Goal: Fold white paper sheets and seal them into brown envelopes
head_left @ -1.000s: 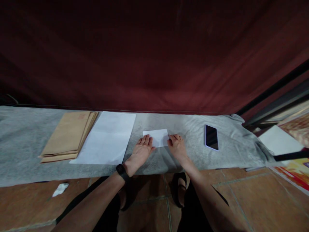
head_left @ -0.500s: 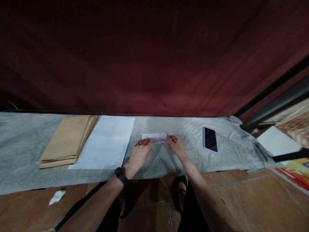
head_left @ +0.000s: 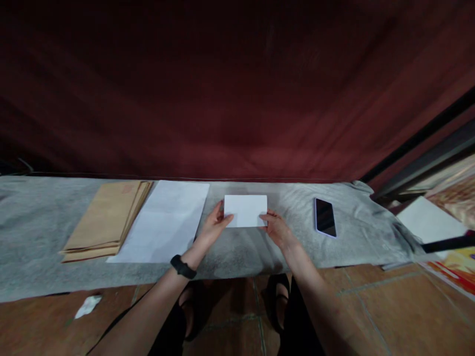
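A folded sheet of white paper [head_left: 245, 210] is held up between both hands, its flat face toward me. My left hand [head_left: 214, 221] pinches its left edge, thumb in front and fingers behind. At the right edge, my right hand [head_left: 276, 227] grips it the same way, with the thumb on the near face. To the left of my left hand lie large white sheets of paper [head_left: 166, 217], flat on the grey cloth [head_left: 237, 257].
A stack of brown paper envelopes [head_left: 102, 212] lies left of the white sheets. The phone [head_left: 325, 217] rests on the cloth at the right. Behind hangs a dark red curtain [head_left: 237, 99]. Crumpled white tissue [head_left: 88, 306] sits on the tiled floor [head_left: 230, 316].
The folded paper was low on the cloth under my fingers. Now it is raised and tilted toward me, showing a larger white face, with both hands gripping its sides.
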The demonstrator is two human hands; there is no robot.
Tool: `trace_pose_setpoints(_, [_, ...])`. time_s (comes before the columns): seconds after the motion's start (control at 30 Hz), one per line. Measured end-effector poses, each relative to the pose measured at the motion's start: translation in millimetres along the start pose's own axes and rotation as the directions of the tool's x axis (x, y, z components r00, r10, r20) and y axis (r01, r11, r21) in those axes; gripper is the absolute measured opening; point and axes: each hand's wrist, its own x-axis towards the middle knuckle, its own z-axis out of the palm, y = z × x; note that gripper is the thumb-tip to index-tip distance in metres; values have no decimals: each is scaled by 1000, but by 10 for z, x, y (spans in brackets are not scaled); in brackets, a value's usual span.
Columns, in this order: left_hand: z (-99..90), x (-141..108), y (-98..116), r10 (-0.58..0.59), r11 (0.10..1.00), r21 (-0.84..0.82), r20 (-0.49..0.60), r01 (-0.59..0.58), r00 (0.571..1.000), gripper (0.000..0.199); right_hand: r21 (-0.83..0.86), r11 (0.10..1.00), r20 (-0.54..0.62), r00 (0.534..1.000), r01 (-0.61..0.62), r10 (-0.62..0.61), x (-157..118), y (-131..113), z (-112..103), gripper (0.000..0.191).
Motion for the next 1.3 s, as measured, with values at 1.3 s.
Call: trace_pose_setpoints(1.3, [-2751, -297, 337, 127, 340, 716, -678, 610, 724, 67, -991, 115, 36, 956, 72, -291, 2, 162, -25, 33])
